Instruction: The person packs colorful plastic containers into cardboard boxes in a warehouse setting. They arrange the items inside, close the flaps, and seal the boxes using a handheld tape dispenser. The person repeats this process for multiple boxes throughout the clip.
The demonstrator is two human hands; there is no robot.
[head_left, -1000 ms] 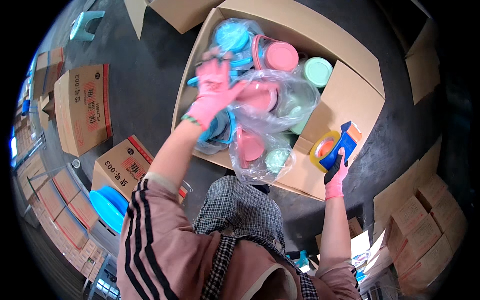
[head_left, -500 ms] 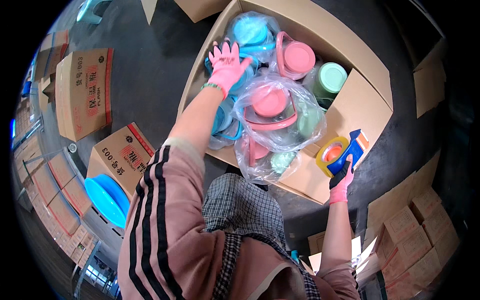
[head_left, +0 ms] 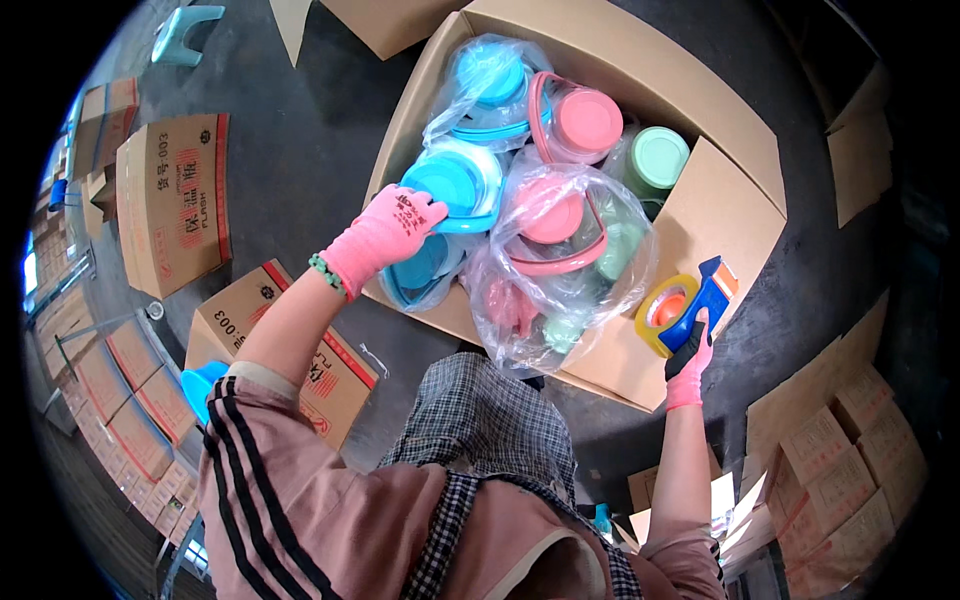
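Observation:
My left hand (head_left: pixel 390 232), in a pink glove, has its fingers curled on the near-left rim of a blue lidded flask (head_left: pixel 445 185) with a carry handle; the fingertips are partly hidden. The flask sits tilted among others in an open cardboard box (head_left: pixel 660 60). Around it are another blue flask (head_left: pixel 490 75) in clear plastic, a pink one (head_left: pixel 588 122), a green one (head_left: pixel 658 158) and a bagged pink one (head_left: pixel 550 212). At the box's near right flap, my gloved right hand (head_left: pixel 690 360) is closed around a blue tape dispenser (head_left: pixel 700 312) with a yellow tape roll.
Printed cartons (head_left: pixel 180 195) stand on the dark floor at left, one carton (head_left: pixel 330 385) beside my left arm. A blue basin (head_left: pixel 203 385) shows behind that sleeve. Stacked cartons (head_left: pixel 850 470) lie at lower right, a pale blue stool (head_left: pixel 183 35) at upper left.
My left hand has drawn back toward me and left, from spread fingers to curled on the blue flask, which has shifted and tilted. The right hand with the dispenser has barely moved.

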